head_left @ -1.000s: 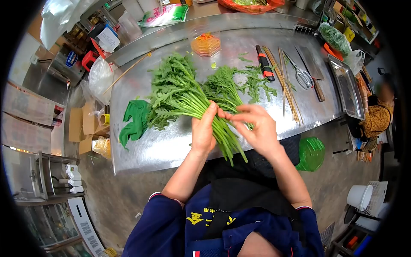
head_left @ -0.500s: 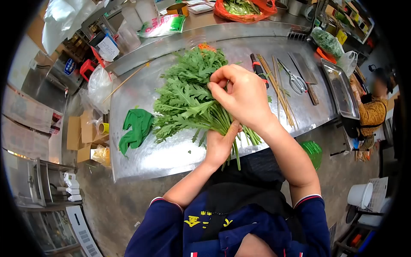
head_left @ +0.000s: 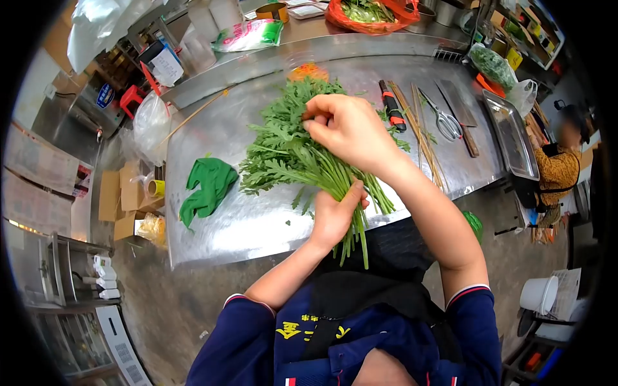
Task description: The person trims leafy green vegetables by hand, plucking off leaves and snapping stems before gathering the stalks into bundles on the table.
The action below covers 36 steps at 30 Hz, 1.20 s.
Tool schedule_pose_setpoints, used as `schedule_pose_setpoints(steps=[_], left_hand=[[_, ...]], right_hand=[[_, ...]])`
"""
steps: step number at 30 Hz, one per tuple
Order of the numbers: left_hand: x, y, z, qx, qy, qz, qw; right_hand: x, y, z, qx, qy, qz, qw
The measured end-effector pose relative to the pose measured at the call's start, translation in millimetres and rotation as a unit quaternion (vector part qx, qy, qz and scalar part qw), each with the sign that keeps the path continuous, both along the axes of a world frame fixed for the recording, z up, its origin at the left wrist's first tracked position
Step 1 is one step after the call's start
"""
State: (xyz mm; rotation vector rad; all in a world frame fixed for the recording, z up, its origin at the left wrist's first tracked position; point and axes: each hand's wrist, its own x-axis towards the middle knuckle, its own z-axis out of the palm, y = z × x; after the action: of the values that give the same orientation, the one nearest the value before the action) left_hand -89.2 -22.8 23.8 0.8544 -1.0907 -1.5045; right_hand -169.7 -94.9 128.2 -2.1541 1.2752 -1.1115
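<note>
A large bunch of chrysanthemum greens (head_left: 290, 151) is held tilted above the steel table, leaves toward the far side and stems toward my body. My left hand (head_left: 335, 215) is closed around the stems, whose cut ends stick out below it. Over the leaves, my right hand (head_left: 351, 125) has its thumb and index finger brought together in a pinch at the leafy part; the exact piece between the fingertips is hard to see. Orange ties or scraps (head_left: 308, 71) lie just beyond the leaf tips.
On the steel table (head_left: 257, 248) lie a green cloth or glove (head_left: 207, 186), a red-black tool (head_left: 391, 106), thin sticks (head_left: 418, 132), scissors (head_left: 444, 122), a cleaver (head_left: 458, 109) and a metal tray (head_left: 512, 135). Another person (head_left: 560, 161) sits at the right.
The bunch has shifted slightly right and toward me, with its stems hanging lower. My right hand has moved a little left over the leaves. More of the orange pieces shows behind.
</note>
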Motion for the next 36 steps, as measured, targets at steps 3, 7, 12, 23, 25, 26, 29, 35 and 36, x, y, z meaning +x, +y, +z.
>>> schedule_pose_setpoints(steps=[3, 7, 12, 23, 25, 26, 29, 35, 36], left_hand=[[3, 2, -2, 0.011, 0.014, -0.01, 1.0], [8, 4, -4, 0.024, -0.006, -0.056, 0.998], [13, -1, -10, 0.05, 0.097, -0.058, 0.992], [39, -32, -11, 0.12, 0.265, 0.02, 0.956], [39, -32, -12, 0.119, 0.262, 0.001, 0.958], [38, -31, -12, 0.121, 0.265, -0.006, 0.957], [31, -27, -8, 0.161, 0.24, 0.047, 0.956], [62, -35, -19, 0.146, 0.336, 0.029, 0.93], [67, -36, -19, 0.141, 0.335, 0.043, 0.931]], right_hand=[[10, -3, 16, 0.005, -0.008, -0.001, 1.0], [22, -27, 11, 0.009, -0.061, 0.058, 0.996], [8, -39, 16, 0.144, -0.373, 0.25, 0.882], [-38, 81, -115, 0.257, -0.207, 0.076, 0.941], [-36, 94, -107, 0.297, -0.251, 0.038, 0.921], [-36, 96, -105, 0.297, -0.265, 0.006, 0.918], [-38, 99, -110, 0.074, -0.048, -0.06, 0.994], [-81, 75, -133, 0.196, -0.095, -0.082, 0.973], [-94, 65, -145, 0.161, -0.034, -0.157, 0.974]])
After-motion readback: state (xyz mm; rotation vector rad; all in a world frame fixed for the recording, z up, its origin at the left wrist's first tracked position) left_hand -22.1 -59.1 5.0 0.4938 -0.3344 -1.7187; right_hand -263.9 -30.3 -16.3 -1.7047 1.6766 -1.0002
